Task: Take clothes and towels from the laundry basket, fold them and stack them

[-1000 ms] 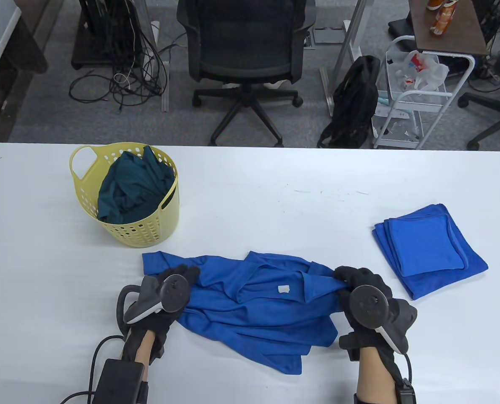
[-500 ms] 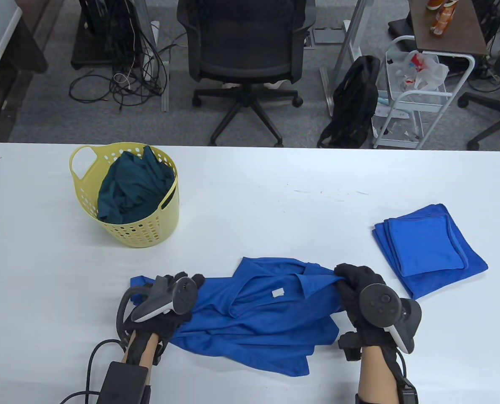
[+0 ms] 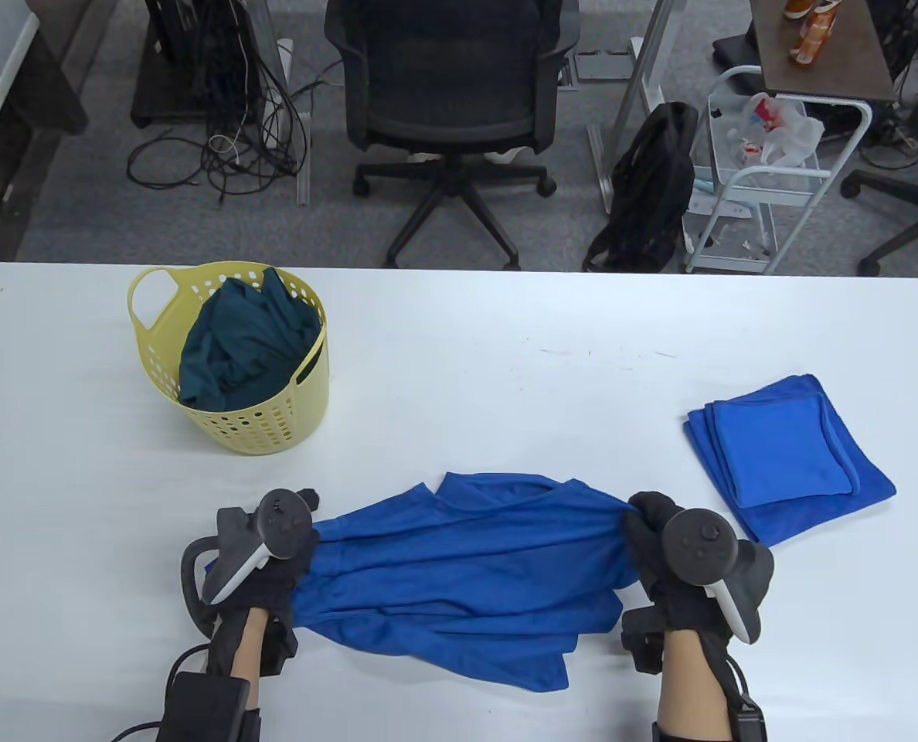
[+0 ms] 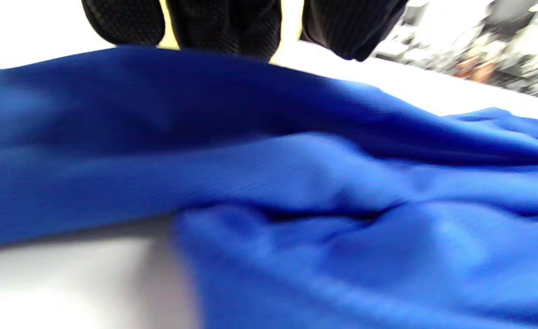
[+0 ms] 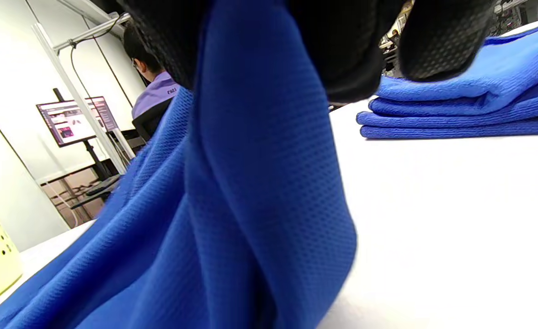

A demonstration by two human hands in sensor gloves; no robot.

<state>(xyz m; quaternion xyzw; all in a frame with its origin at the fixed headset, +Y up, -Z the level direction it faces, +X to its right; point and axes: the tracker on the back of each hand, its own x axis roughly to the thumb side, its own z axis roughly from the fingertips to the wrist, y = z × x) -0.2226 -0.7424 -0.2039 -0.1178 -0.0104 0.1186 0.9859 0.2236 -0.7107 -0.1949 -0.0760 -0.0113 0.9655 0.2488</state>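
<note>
Since a second ago the left hand (image 3: 273, 560) has drawn back and leftward, stretching the blue shirt (image 3: 459, 572) between both hands; its white neck label, visible before, is now hidden, so no writing can be read. Left fingers (image 4: 223, 27) curl over the shirt's edge, though the wrist view is blurred; the right hand (image 3: 671, 556) grips the other end, cloth bunched in its fist. Near the front edge of the white table (image 3: 505, 371) lies the shirt, folded blue towels (image 3: 787, 456) to its right, a yellow basket (image 3: 273, 433) holding dark green cloth (image 3: 235, 348) behind. Beyond stand an office chair (image 3: 447, 100), cables and a cart on grey carpet.
</note>
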